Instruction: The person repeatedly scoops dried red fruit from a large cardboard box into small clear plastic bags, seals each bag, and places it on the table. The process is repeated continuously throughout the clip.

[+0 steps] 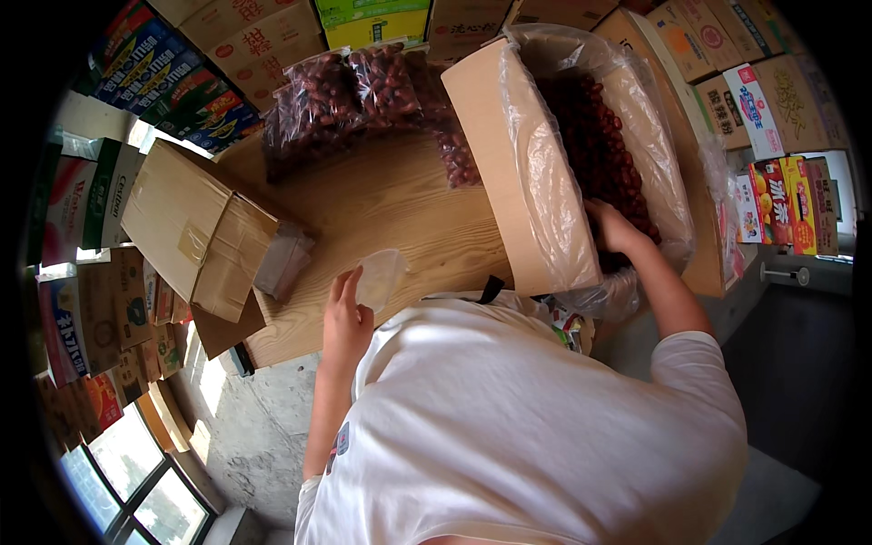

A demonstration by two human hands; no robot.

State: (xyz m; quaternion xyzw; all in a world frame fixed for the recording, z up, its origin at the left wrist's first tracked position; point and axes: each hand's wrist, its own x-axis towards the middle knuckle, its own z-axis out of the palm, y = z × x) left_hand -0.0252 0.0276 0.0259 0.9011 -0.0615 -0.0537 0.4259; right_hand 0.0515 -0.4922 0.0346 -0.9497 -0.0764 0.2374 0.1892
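My left hand [349, 315] holds a small clear plastic bag [383, 274] above the front edge of the wooden table [402, 204]. The bag looks unfilled. On the right, my right hand [611, 228] reaches into a large cardboard box [487, 129] lined with clear plastic sheeting [538, 184]. Dark red dried dates [616, 160] fill the inside of this box. The fingers of my right hand are hidden among the dates and behind the lining, so their grip does not show.
Filled clear bags of dates [385, 82] are piled at the table's back, one bag [458, 158] beside the box. A taped cardboard carton [197, 231] and a stack of clear bags [281, 262] sit at the left. Stacked product cartons [255, 41] surround the table.
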